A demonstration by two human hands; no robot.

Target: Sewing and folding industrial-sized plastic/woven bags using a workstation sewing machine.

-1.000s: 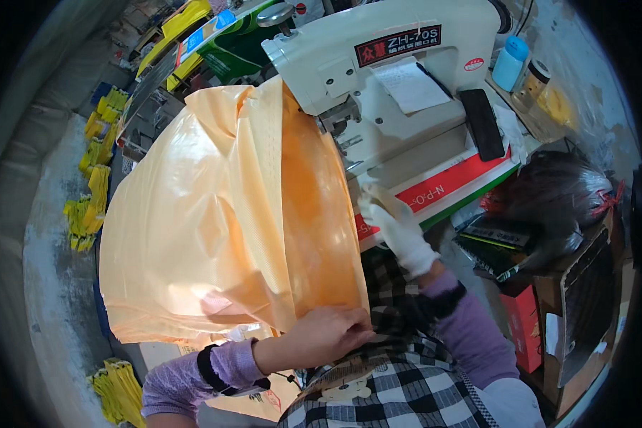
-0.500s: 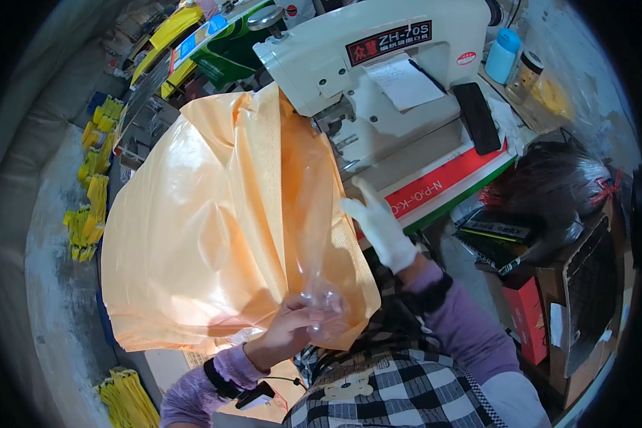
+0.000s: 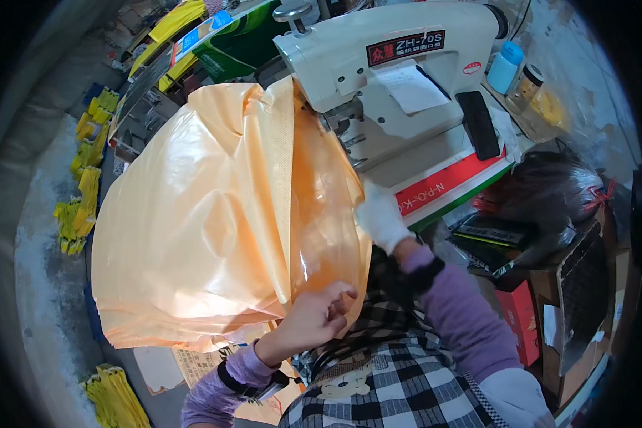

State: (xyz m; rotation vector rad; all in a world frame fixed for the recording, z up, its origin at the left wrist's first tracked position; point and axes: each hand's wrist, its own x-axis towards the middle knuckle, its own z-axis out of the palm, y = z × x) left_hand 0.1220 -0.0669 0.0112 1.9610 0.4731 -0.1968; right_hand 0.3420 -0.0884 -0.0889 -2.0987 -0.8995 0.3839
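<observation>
A large, shiny peach-orange woven bag (image 3: pixel 185 214) lies across my front, its far edge against a cream bag-sewing machine (image 3: pixel 399 64). A clear plastic liner (image 3: pixel 321 235) is spread inside its mouth. My bare left hand (image 3: pixel 310 317) is at the near end of that mouth, fingers curled in; what they hold, if anything, is hidden. My right hand (image 3: pixel 381 217), in a white glove, is at the bag's right edge, just below the machine's needle area. Its fingers are blurred, so their grip does not show.
On the machine's bed lie a black phone (image 3: pixel 479 125) and a white paper (image 3: pixel 412 87). A blue bottle (image 3: pixel 505 65) and a jar (image 3: pixel 526 87) stand beyond. Bundled yellow strips (image 3: pixel 78 207) line the left floor. Cardboard boxes (image 3: pixel 592 299) and black plastic bags stand at right.
My left hand has shifted slightly right and up, and the liner, bunched at its fingers before, now lies flatter inside the bag. My right hand has come lower, its fingers drawn in.
</observation>
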